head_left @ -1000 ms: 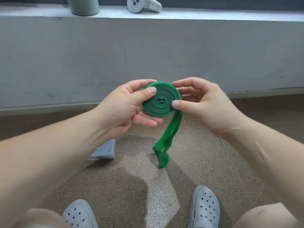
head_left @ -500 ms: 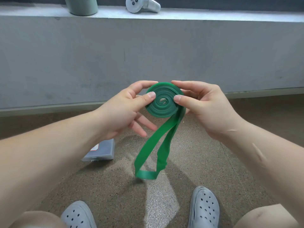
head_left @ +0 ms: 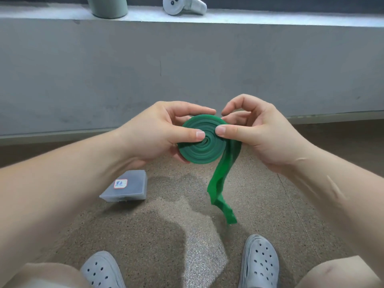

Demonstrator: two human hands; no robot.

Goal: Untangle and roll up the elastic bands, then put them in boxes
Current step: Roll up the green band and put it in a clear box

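The person sat low, with both hands held up in front of the grey wall [head_left: 187, 69]. The left hand [head_left: 158, 132] pinched the green band [head_left: 202, 148], with its thumb on the flat face near the middle and its fingers behind. The right hand [head_left: 261, 134] pinched it too, thumb pressed just beside the other thumb and fingers curled round the far edge. Most of the band was wound into a flat round coil like a snail shell, ring after ring. It looked like thick, smooth rubber. So the rolling seemed nearly done to me. Only a short tail [head_left: 222, 183] hung down from the right side of the coil, floppy and a bit twisted. I could not tell if its end touched the floor [head_left: 270, 215]. That bit was left to wind on, and then the roll had to go in a box. One small box [head_left: 126, 187] lay on the floor under the left arm, well apart from the band. It was flat, grey, cloudy plastic with a white label [head_left: 121, 183] on top, and it looked shut. I saw no other bands. The floor was brown, speckled and rough. Up on the ledge [head_left: 270, 17] stood a pale green cup [head_left: 107, 7] and a white controller [head_left: 184, 6]. Two grey shoes [head_left: 260, 265] full of holes sat at the near edge of the floor.
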